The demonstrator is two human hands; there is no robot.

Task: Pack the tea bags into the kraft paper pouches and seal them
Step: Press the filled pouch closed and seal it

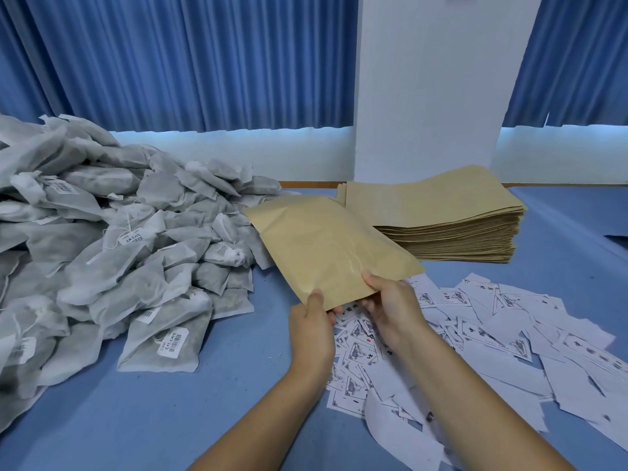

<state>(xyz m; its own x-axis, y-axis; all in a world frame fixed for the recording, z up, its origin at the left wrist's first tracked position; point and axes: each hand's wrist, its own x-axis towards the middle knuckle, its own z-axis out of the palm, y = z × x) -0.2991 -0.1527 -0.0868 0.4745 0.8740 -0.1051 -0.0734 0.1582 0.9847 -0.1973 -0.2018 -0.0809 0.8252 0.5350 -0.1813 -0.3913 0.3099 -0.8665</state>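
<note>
2 hands, pinch grip on pouch

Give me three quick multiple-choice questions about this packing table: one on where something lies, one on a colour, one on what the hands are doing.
1. Where does the tea bag pile lie?
A) left of the held pouch
B) right of it
C) on the floor

2. What colour is the table cover?
A) red
B) blue
C) green

3. What are the hands doing?
A) resting flat
B) both gripping one pouch
C) tearing paper

Answers:
1 A: the grey bags are heaped on the left side.
2 B: blue cloth shows around everything.
3 B: the left hand and right hand pinch the pouch's near edge, thumbs on top.
</note>
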